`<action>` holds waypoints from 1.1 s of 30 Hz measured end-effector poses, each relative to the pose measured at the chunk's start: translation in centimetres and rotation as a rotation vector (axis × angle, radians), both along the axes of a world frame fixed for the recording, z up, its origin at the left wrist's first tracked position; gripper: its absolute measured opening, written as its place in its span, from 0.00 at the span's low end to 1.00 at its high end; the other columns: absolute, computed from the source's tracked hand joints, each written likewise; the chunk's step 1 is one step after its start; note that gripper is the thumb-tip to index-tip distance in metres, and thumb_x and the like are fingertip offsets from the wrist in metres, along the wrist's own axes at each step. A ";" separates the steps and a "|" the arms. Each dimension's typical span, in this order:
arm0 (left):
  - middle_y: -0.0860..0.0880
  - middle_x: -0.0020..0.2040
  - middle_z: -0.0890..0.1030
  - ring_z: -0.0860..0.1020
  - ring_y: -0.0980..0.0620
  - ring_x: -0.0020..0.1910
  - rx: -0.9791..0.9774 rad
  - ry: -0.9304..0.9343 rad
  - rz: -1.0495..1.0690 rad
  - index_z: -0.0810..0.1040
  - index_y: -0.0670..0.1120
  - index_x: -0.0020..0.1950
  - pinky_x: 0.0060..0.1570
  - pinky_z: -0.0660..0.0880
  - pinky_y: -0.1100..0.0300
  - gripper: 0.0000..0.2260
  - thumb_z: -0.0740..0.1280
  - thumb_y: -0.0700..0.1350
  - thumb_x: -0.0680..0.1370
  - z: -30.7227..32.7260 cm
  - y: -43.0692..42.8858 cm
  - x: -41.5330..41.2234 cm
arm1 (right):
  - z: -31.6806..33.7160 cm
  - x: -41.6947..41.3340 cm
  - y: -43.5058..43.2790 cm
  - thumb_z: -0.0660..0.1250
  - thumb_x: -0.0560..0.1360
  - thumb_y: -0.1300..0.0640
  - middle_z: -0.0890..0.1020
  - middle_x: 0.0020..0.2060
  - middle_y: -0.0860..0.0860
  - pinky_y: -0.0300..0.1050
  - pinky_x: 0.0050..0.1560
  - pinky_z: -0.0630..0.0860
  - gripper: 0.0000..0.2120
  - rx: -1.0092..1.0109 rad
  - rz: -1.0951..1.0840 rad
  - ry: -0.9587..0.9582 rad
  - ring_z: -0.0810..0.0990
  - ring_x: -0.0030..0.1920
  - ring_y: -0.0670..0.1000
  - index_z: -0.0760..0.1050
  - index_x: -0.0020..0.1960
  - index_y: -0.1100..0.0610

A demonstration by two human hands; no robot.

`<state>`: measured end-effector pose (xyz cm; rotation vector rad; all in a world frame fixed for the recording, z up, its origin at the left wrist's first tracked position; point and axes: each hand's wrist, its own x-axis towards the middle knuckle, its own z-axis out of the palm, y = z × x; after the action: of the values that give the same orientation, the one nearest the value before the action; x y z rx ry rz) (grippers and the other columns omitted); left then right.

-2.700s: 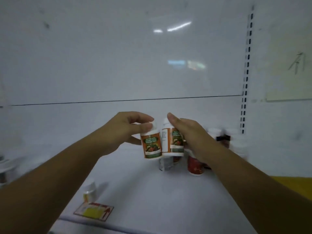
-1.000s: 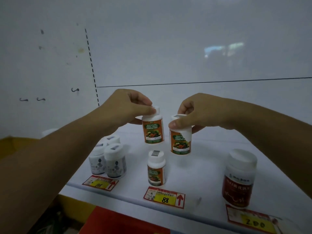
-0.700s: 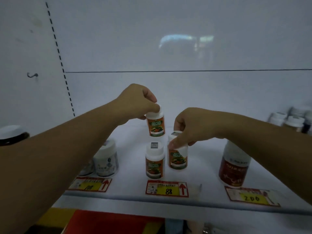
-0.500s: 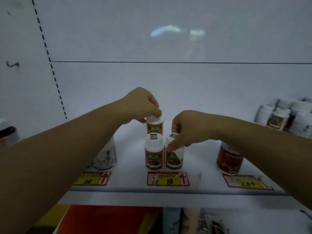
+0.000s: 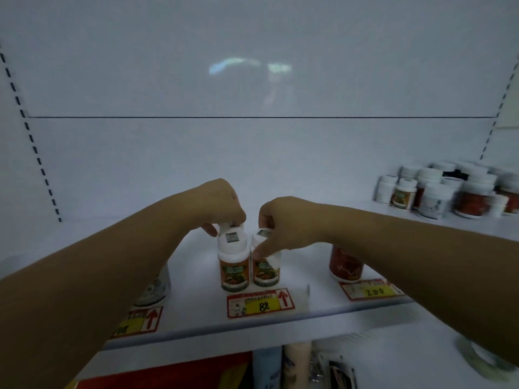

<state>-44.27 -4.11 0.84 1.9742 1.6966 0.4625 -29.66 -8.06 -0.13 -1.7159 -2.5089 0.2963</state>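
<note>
Two small white-capped bottles with orange and green labels stand side by side near the shelf's front edge. The left one (image 5: pixel 233 266) is untouched. My right hand (image 5: pixel 283 223) pinches the cap of the right one (image 5: pixel 265 269), which stands on the shelf. My left hand (image 5: pixel 222 204) grips the white cap of a third bottle (image 5: pixel 228 226) directly behind the front left one; its body is hidden. A red and yellow price tag marked 88 (image 5: pixel 259 303) lies in front of them.
White shelf (image 5: pixel 196 324) with a white back panel. A red-labelled jar (image 5: pixel 346 266) stands at right over a tag marked 200 (image 5: pixel 370 289). A grey-labelled jar (image 5: pixel 154 287) sits behind my left forearm. Several jars cluster at the far right (image 5: pixel 446 192). More goods show below the shelf.
Both hands came down from mid-air with a bottle each. The right bottle now stands beside the front one; the left bottle has dropped behind it.
</note>
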 end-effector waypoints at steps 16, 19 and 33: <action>0.49 0.78 0.56 0.45 0.49 0.78 0.296 0.310 -0.154 0.61 0.49 0.74 0.74 0.48 0.50 0.26 0.55 0.58 0.79 0.8 -2.7 9.0 | 0.5 14.3 -5.9 0.54 0.78 0.39 0.50 0.78 0.53 0.51 0.74 0.49 0.32 0.314 -0.023 -0.067 0.46 0.77 0.53 0.51 0.76 0.52; 0.50 0.79 0.53 0.44 0.52 0.77 0.335 0.355 -0.226 0.59 0.50 0.75 0.74 0.47 0.52 0.27 0.54 0.60 0.79 0.9 -3.9 16.1 | 0.1 21.0 -8.2 0.53 0.78 0.39 0.48 0.78 0.53 0.51 0.74 0.47 0.32 0.313 -0.054 -0.082 0.44 0.77 0.53 0.49 0.77 0.52; 0.49 0.72 0.68 0.63 0.49 0.72 0.350 0.383 -0.473 0.68 0.50 0.69 0.68 0.61 0.57 0.20 0.60 0.54 0.79 0.1 -5.3 38.3 | -3.7 42.4 -11.1 0.55 0.78 0.40 0.47 0.78 0.51 0.50 0.74 0.51 0.33 0.198 -0.233 -0.075 0.45 0.77 0.51 0.49 0.77 0.50</action>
<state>-5.96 -9.38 0.91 2.7683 1.3362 0.2247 12.77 -19.21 -3.85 -1.9413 -2.2641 -0.0339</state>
